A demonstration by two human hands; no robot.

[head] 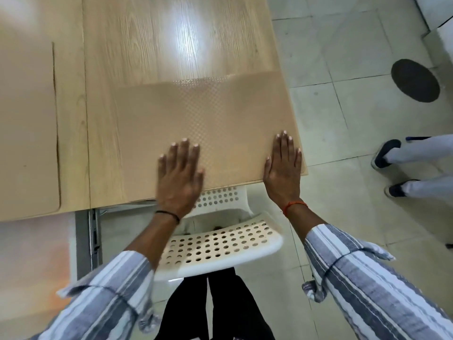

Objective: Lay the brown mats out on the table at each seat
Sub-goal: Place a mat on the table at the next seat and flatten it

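Head view: fingers of the left hand (180,173) straight and together, flat on the near edge of a brown mat (208,128), somewhat motion-blurred; fingers of the right hand (283,165) likewise straight, pressed flat at the mat's near right corner. Neither hand curls round anything: both palms down, holding the mat against the surface (152,45). Mat lies at 12 o'clock from both sets of fingers, long axis running 9 to 3 o'clock, its near edge level with the surface edge and its right edge about flush with, perhaps slightly past, the surface's right side. Right hand is the nearer one to that corner; left hand sits about mid-edge. A second brown mat (27,133) already lies on the surface at 9 o'clock, well apart from the left hand. White perforated chair (220,244) directly below the hands at 6 o'clock, tucked partly under the surface. Striped sleeves (367,278) on both arms, thread bands at both wrists. Tiled floor (343,106) at 3 o'clock, a dark round cover (415,80) on it, and another person's legs and shoes (387,153) at the right margin. Judgement: this seat's mat looks placed, being squared; any last correction would be a small slide toward 9 o'clock.
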